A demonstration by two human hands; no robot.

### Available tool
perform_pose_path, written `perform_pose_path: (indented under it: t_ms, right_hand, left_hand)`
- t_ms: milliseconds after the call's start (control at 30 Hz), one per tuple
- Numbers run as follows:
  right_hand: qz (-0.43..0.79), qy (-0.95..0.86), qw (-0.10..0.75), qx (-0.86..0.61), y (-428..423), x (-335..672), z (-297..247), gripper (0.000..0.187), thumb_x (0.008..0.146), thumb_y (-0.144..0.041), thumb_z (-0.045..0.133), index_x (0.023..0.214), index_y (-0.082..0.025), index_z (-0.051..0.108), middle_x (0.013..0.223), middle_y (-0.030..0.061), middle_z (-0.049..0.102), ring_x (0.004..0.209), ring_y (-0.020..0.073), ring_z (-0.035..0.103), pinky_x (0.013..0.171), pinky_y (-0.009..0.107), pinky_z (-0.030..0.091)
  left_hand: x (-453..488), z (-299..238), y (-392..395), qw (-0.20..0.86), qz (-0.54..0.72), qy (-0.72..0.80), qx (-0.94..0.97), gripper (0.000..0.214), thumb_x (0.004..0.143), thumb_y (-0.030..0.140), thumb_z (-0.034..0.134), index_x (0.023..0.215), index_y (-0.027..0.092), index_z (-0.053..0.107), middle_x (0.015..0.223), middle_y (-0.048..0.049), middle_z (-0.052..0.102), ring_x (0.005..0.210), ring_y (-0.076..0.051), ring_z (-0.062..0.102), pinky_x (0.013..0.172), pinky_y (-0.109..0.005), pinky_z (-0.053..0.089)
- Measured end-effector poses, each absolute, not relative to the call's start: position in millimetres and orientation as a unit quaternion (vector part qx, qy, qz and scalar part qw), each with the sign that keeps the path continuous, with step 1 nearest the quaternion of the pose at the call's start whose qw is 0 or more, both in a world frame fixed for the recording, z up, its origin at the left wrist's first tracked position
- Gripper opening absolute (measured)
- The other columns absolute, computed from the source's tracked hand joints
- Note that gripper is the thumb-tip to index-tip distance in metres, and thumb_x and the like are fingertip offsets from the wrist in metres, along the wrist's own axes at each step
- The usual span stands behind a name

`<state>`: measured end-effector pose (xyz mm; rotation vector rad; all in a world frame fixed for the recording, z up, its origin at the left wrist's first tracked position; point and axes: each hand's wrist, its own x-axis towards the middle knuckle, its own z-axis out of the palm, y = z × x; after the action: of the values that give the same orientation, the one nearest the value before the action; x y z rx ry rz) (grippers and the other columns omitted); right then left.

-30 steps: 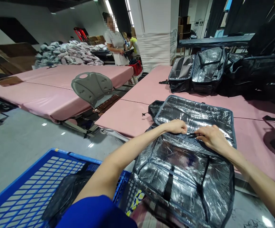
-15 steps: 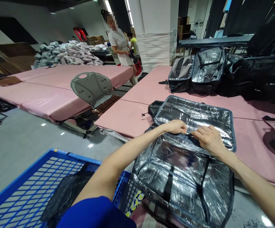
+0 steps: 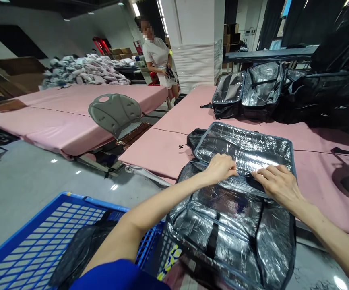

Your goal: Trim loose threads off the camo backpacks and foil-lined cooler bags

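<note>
An insulated bag (image 3: 231,233) with a shiny silver lining lies opened in front of me, partly over the edge of the pink table. Its lid (image 3: 246,141) is folded back onto the tabletop, lining up. My left hand (image 3: 221,168) is closed, fingers pinching the dark edge of the bag where lid and body meet. Just to its right, my right hand (image 3: 278,183) grips the same edge, thumb and fingertips pressed together on it. A short stretch of the edge runs between both hands. Exactly what lies under the fingertips is hidden.
Several open silver-lined bags (image 3: 261,86) stand along the back of the pink table (image 3: 159,145). A blue plastic basket (image 3: 26,237) holding a black bag is at lower left. A grey folding chair (image 3: 115,112) stands between tables. A person (image 3: 159,60) stands beyond.
Both hands have shifted slightly, the right one moving a little rightward and down along the bag's edge. The person in the background has turned and moved a little to the right.
</note>
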<state>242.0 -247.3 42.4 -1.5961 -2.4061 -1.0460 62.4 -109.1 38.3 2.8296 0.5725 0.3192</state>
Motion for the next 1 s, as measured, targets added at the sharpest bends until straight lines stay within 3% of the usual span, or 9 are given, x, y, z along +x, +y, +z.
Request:
perform_pose_path:
  t_ms: [133, 333, 500, 633, 700, 833, 1000]
  right_hand:
    - [-0.342, -0.787, 0.042, -0.512, -246, 242, 44, 0.026, 0.087, -0.004, 0.041, 0.092, -0.018, 0.063, 0.078, 0.0017, 0.065, 0.068, 0.0150, 0.049, 0.062, 0.031, 0.026]
    - [-0.362, -0.809, 0.111, -0.451, -244, 244, 40, 0.031, 0.083, -0.001, 0.038, 0.089, -0.018, 0.064, 0.074, 0.0044, 0.065, 0.069, 0.0189, 0.054, 0.065, 0.033, 0.032]
    - [-0.380, -0.799, 0.168, -0.434, -237, 250, 34, 0.039, 0.080, 0.001, 0.032, 0.084, -0.020, 0.065, 0.077, 0.0049, 0.066, 0.072, 0.0199, 0.057, 0.070, 0.035, 0.036]
    - [-0.337, -0.795, 0.172, -0.474, -236, 255, 29, 0.034, 0.083, -0.004, 0.035, 0.082, -0.022, 0.064, 0.071, 0.0023, 0.063, 0.064, 0.0165, 0.055, 0.063, 0.031, 0.034]
    - [-0.319, -0.796, 0.164, -0.487, -235, 258, 25, 0.030, 0.085, -0.008, 0.038, 0.081, -0.023, 0.064, 0.068, 0.0010, 0.061, 0.061, 0.0152, 0.054, 0.061, 0.030, 0.033]
    - [-0.316, -0.795, 0.163, -0.492, -230, 264, 17, 0.029, 0.085, -0.009, 0.039, 0.081, -0.024, 0.064, 0.068, 0.0007, 0.061, 0.061, 0.0149, 0.054, 0.061, 0.030, 0.033]
    - [-0.352, -0.795, 0.173, -0.463, -229, 270, 5, 0.033, 0.079, -0.006, 0.040, 0.086, -0.025, 0.066, 0.078, 0.0027, 0.067, 0.071, 0.0188, 0.060, 0.066, 0.033, 0.038]
  left_hand:
    - [71, 48, -130, 0.070, 0.039, 0.214, 0.974, 0.028, 0.084, 0.036, 0.055, 0.075, 0.014, 0.068, 0.082, -0.0077, 0.063, 0.083, -0.021, 0.056, 0.074, -0.033, 0.039]
    - [86, 56, -138, 0.096, -0.053, 0.252, 0.961, 0.020, 0.081, 0.024, 0.051, 0.082, 0.015, 0.069, 0.089, -0.0099, 0.066, 0.083, -0.026, 0.061, 0.061, -0.031, 0.044]
    - [76, 39, -131, 0.050, 0.050, 0.207, 0.976, 0.028, 0.084, 0.040, 0.051, 0.087, 0.016, 0.065, 0.089, -0.0077, 0.064, 0.083, -0.025, 0.060, 0.055, -0.029, 0.044]
    - [74, 41, -134, -0.043, 0.042, 0.121, 0.991, 0.006, 0.079, 0.017, 0.057, 0.082, 0.014, 0.061, 0.085, -0.0064, 0.060, 0.077, -0.020, 0.059, 0.049, -0.024, 0.042]
    - [76, 44, -135, -0.101, 0.044, 0.074, 0.991, 0.007, 0.075, 0.008, 0.054, 0.077, 0.012, 0.060, 0.079, -0.0066, 0.058, 0.072, -0.019, 0.057, 0.044, -0.023, 0.039]
    - [79, 44, -133, -0.175, 0.078, -0.021, 0.981, 0.012, 0.078, 0.008, 0.048, 0.072, 0.010, 0.058, 0.068, -0.0072, 0.053, 0.063, -0.018, 0.056, 0.038, -0.024, 0.036]
    - [75, 37, -130, -0.236, 0.117, -0.081, 0.961, 0.020, 0.079, 0.007, 0.043, 0.068, 0.012, 0.058, 0.059, -0.0049, 0.046, 0.060, -0.017, 0.057, 0.043, -0.026, 0.042]
